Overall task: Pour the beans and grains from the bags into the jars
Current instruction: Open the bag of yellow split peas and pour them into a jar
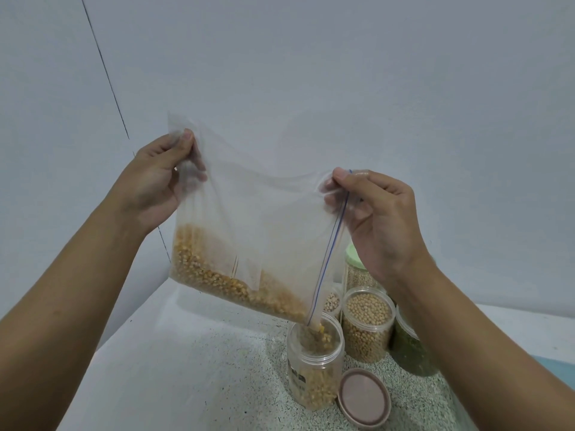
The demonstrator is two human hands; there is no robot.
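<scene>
A plain, pale blue-grey wall [311,73] fills the far side of the scene. At the left it meets a second wall [37,119] of the same colour along a thin dark seam [105,70] that slants down towards the counter. Below lies a speckled stone countertop [217,368], washed pale on its left part. A white ledge [513,318] runs along the far right, with a teal patch [560,371] at the right edge. The light is soft and even.

Soft, cool, even light fills the scene, without harsh glare. Below the bag [258,231], only faint shadows lie on the table [186,353], which looks washed out to the bag's lower left. Falling grains [320,332] under the bag blur slightly. Wide-angle distortion stretches the lower corners.
</scene>
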